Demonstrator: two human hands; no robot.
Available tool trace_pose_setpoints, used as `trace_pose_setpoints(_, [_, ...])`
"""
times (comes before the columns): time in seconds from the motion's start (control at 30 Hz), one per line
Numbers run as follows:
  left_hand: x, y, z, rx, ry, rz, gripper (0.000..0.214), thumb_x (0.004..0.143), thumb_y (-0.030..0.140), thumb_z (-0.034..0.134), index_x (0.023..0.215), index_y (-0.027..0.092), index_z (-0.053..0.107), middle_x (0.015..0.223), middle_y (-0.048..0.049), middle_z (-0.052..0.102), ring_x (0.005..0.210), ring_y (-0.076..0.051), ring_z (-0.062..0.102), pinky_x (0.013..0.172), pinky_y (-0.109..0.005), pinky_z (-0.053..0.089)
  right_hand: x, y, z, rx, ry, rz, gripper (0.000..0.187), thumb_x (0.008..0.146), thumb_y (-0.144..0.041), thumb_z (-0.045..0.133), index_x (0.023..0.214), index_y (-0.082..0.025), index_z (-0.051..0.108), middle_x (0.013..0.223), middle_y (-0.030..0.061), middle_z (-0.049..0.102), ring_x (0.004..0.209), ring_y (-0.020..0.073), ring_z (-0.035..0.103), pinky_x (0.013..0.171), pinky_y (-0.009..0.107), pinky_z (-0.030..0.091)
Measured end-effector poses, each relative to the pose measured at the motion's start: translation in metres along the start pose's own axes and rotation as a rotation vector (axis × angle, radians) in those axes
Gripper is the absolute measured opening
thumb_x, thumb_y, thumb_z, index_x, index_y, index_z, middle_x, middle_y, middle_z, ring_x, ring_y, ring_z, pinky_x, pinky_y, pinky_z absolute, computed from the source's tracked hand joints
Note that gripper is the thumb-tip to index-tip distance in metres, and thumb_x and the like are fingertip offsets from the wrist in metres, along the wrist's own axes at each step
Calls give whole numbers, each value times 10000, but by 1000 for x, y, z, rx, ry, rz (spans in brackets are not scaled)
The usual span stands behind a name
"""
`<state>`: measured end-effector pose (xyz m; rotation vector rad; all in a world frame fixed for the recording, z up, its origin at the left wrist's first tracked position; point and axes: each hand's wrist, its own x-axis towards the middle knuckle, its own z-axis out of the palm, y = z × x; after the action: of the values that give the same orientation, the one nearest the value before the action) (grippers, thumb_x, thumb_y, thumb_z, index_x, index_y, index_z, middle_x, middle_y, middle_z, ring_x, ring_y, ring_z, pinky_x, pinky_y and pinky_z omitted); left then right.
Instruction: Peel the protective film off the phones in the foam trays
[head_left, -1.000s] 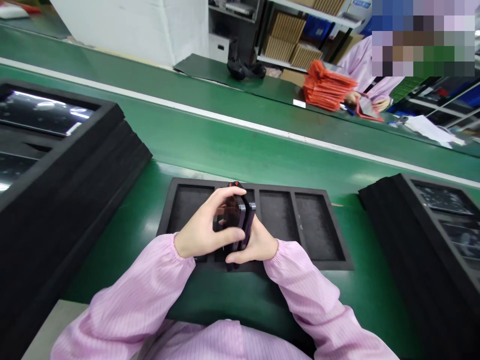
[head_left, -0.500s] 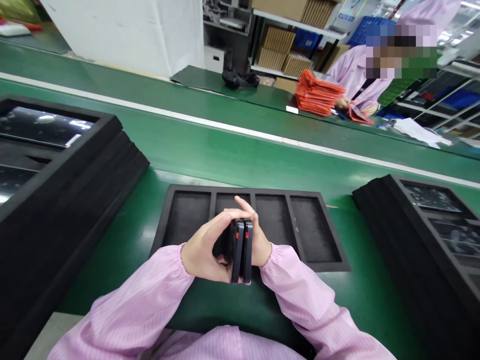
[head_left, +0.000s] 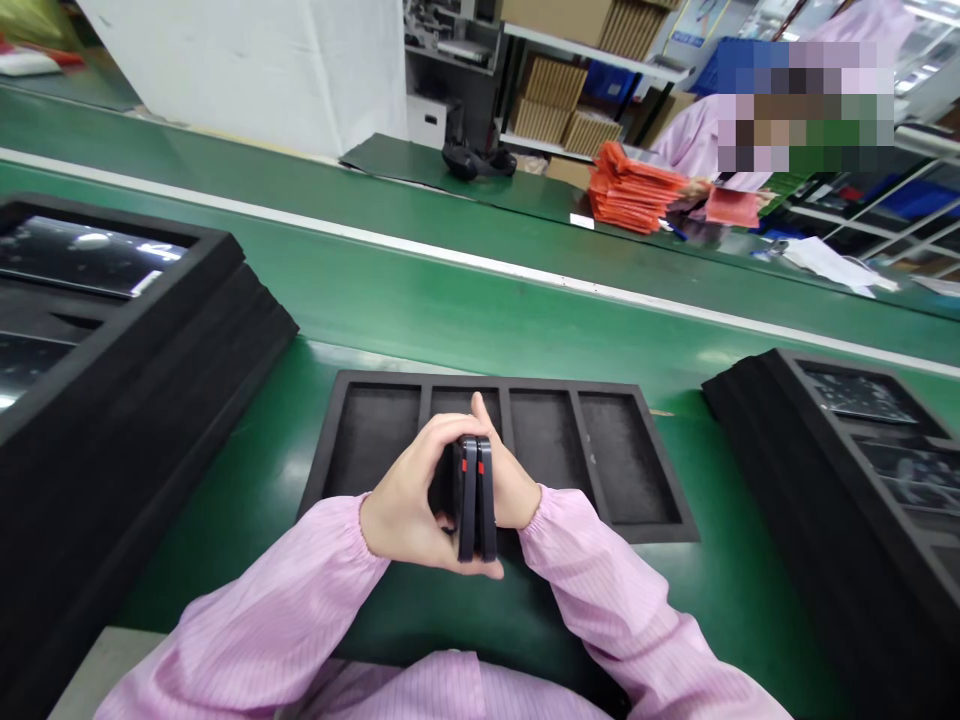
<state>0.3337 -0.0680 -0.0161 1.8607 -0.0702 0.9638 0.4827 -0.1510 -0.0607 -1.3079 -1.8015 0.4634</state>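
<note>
Two thin black phones (head_left: pixel 475 497) with small red side buttons stand on edge, pressed flat against each other, held between both my hands. My left hand (head_left: pixel 409 505) wraps the left side with its fingers curled over the top. My right hand (head_left: pixel 514 490) presses the right side, mostly hidden behind the phones. They hover over the near edge of a flat black foam tray (head_left: pixel 645 520) with several empty slots, lying on the green bench.
A tall stack of black foam trays (head_left: pixel 150 340) holding dark glossy devices stands at left, a lower stack (head_left: pixel 825 440) at right. Beyond runs a green conveyor belt (head_left: pixel 450 300). Across it, another person's hands handle orange-red bags (head_left: pixel 634 185).
The two phones turned from showing a face to edge-on and drew slightly nearer to me, now squeezed tightly together. The person opposite lifted a bag from the orange stack.
</note>
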Motion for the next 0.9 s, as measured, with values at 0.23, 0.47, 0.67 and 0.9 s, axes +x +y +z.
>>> trace_pose_setpoints(0.23, [3, 5, 4, 21, -1, 45, 865, 509, 254, 820, 1286, 219, 442, 1145, -93, 545, 1063, -287, 579, 924, -440, 510, 0, 0, 0, -74, -6, 17, 1078, 640, -516, 816, 1485, -230, 211, 1387, 187, 453, 1256, 362, 502, 1066, 596, 379])
trace_pose_setpoints(0.47, [-5, -6, -2, -112, -130, 116, 964, 592, 550, 844, 1394, 236, 410, 1293, -134, 518, 1228, -337, 514, 1096, -490, 402, 10, -1, -21, -162, 64, -150, 616, 755, -393, 762, 1242, -182, 449, 1172, 145, 573, 1154, 291, 567, 1010, 494, 487])
trace_pose_setpoints(0.67, [-10, -22, -3, -414, -97, -706, 920, 859, 721, 454, 1540, 222, 91, 1539, -192, 275, 1419, -353, 317, 1152, -565, 276, 8, 3, -62, -565, 215, -216, 481, 906, -225, 622, 1324, -258, 386, 1397, 159, 458, 1415, 310, 350, 1088, 576, 417])
trace_pose_setpoints(0.9, [-1, -20, 0, -603, -361, -956, 1352, 707, 468, 801, 1484, 235, -281, 1258, -168, 551, 1112, -294, 595, 1057, -558, 384, 6, 7, -48, -797, 71, -419, 254, 965, -113, 490, 1183, -245, 501, 1435, 130, 461, 1470, 264, 245, 1129, 581, 356])
